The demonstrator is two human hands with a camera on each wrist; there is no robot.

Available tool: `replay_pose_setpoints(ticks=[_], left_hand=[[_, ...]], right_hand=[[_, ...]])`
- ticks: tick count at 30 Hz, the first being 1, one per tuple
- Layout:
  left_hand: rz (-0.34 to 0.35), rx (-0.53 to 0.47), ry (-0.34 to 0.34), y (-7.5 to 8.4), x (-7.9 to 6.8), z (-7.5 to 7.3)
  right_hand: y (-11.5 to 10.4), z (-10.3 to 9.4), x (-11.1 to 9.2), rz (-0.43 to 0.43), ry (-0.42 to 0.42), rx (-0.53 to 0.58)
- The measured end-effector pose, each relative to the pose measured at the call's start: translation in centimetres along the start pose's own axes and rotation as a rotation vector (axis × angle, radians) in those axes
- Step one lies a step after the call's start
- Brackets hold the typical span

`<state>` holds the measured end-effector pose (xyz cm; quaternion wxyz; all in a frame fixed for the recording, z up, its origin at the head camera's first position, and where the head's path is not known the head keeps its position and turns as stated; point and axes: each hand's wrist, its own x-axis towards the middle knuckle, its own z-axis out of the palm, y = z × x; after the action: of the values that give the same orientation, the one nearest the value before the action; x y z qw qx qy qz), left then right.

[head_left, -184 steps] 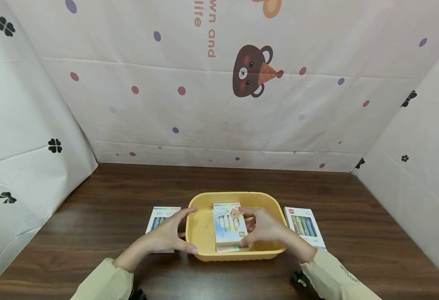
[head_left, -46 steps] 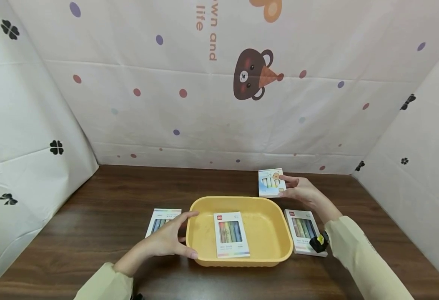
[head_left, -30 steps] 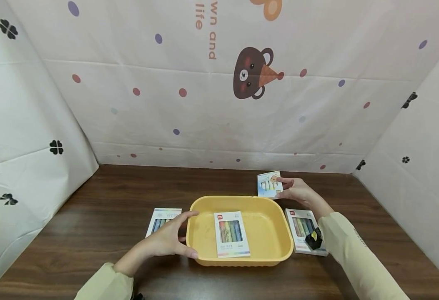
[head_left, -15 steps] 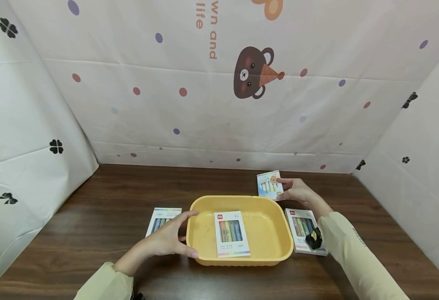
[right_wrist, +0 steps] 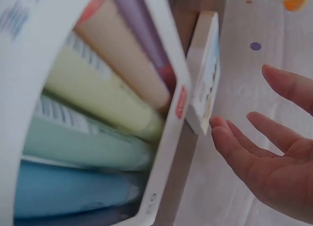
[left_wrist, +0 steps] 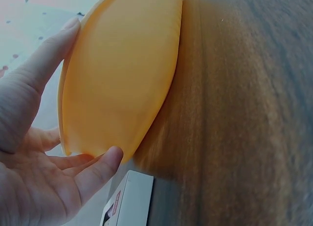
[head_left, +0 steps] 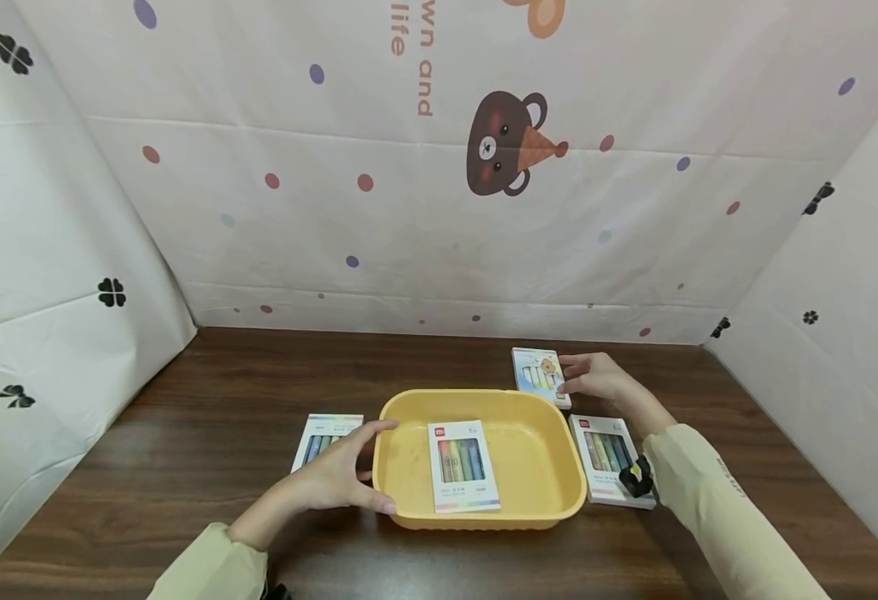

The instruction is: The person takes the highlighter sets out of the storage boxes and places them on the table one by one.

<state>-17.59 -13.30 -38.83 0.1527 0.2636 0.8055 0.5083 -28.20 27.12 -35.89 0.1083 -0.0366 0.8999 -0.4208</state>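
A shallow yellow plastic basin (head_left: 532,467) stands on the table, and my left hand (head_left: 333,475) spans its left end. Thumb and fingers hold it there; in the left wrist view the thumb lies along the basin's edge (left_wrist: 122,69) and a fingertip touches its wall. Inside lies a white box (head_left: 464,492) with a window showing coloured pen-like sticks. Behind the basin, at right, a blue-and-white box (head_left: 536,375) with a bear picture lies on the table. Beside it my right hand (head_left: 596,379) has its fingers spread, apart from the box in the right wrist view.
A white windowed box (head_left: 611,462) lies right of the basin, under my right forearm. Another (head_left: 326,433) lies to the left, partly hidden by my left hand. The brown wooden table (head_left: 258,367) ends at a patterned cloth wall (head_left: 408,208) at the back.
My right hand has carried the bear box out of the basin to the table behind it, uncovering the white box inside. Its fingers have just come off the box. The left hand has stayed put.
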Motion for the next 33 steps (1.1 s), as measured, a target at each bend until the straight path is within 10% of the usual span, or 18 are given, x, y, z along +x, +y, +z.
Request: replay_pose_setpoints(ticks=[33], left_hand=[[0.032,0.048,0.012,0.7,0.2,-0.6]], right_hand=[[-2.4,-0.6,-5.1,-0.149,-0.103,0.116]])
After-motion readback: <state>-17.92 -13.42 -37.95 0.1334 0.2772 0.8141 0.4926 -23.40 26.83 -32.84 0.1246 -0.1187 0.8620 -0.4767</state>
